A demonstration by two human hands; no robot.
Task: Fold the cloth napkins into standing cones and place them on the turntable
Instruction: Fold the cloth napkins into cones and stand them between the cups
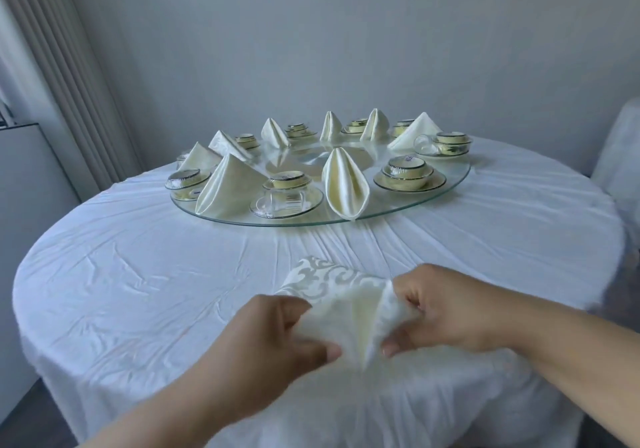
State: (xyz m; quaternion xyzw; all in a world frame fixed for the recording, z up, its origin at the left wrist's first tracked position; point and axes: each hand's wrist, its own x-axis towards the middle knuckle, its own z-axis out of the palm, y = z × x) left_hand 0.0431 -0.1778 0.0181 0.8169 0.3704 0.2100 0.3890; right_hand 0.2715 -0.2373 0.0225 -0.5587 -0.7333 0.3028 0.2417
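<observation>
Both hands are working a cream napkin (349,312) just above the near edge of the round table (138,274), which is draped in a wrinkled white tablecloth (485,240). The left hand (277,337) is pinching the napkin's left flap, thumb underneath and fingers curled over the top. The right hand (446,309) is gripping the right flap the same way, with the thumb tip showing below the cloth. Between them the folded layers are narrowing to a point that is hanging toward the person (the patterned part is lying on the tablecloth behind, toward the table's centre). By my reading the cone is being shaped but is not yet standing.

Further back, the glass turntable (460,174) is sitting around the middle of the table, already carrying a ring of standing folded napkins (344,184) set between stacked bowls on plates (408,174). A glass cup (277,198) is lying on a plate close to the turntable's near edge.

The risk here is in the cloth itself. It looks smooth and slippery, so if either pinch is loosening, the layers are likely to slide apart and the fold will spring open. A cone set down with an uneven base could tip over on the glass. Reaching across to the turntable, a sleeve or wrist could brush the nearest standing napkins and topple them, or knock the cup, since the free gaps along the near rim are looking tight.
</observation>
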